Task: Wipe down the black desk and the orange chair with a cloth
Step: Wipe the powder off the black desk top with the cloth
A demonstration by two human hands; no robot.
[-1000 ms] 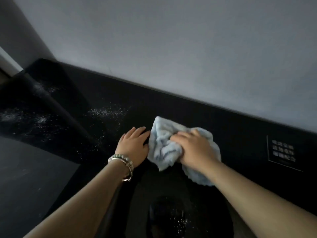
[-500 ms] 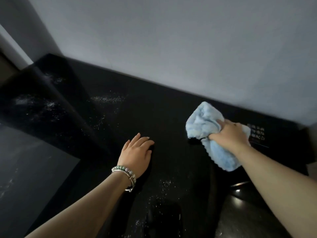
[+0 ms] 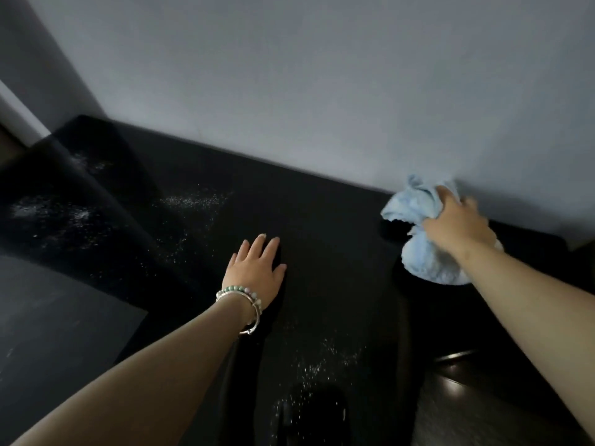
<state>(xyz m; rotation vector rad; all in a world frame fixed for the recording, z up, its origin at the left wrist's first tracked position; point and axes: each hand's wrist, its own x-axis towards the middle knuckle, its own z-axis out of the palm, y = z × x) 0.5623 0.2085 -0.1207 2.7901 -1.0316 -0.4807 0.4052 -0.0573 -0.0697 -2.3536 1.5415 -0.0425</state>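
Wiping the black desk [image 3: 322, 220] – far right corner
Right hand [image 3: 457, 223] grips the bunched blue cloth [image 3: 425, 252]; left hand [image 3: 257, 268] flat, open, empty – sweep back toward the white specks [image 3: 193, 201].

Bare forearms, no sleeves; beaded bracelet [image 3: 240, 292] and silver bangle [image 3: 252, 320] on left wrist.

The right hand [image 3: 457, 225] has swept the bunched blue cloth [image 3: 418, 239] rightward across the tabletop [image 3: 322, 226] to the wall [image 3: 322, 91], away from the left hand [image 3: 257, 268].
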